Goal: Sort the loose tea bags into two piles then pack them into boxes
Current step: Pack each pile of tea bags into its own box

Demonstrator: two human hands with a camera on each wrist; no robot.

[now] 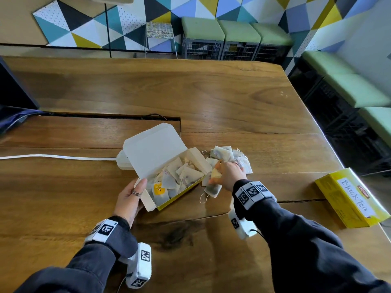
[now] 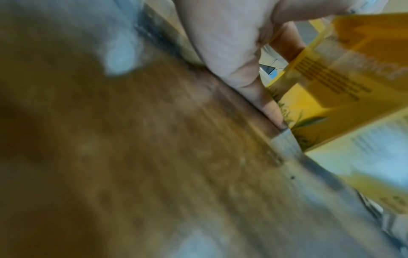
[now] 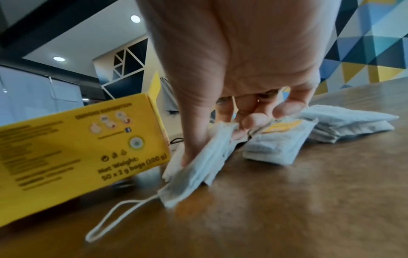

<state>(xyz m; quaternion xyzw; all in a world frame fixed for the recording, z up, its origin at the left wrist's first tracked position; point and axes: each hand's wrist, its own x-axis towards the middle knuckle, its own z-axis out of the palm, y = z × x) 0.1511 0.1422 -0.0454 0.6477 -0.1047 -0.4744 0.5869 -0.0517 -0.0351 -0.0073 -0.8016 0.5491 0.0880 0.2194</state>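
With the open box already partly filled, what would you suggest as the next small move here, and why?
Probably lift the few paper tea bags the right hand grips from the loose pile and drop them into the open yellow cardboard box. The left hand steadies that box's near end, its lid stands up, and room remains inside.

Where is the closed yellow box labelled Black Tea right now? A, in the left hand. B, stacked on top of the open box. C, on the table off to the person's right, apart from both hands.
C: the Black Tea box lies on the table at the right edge, untouched.
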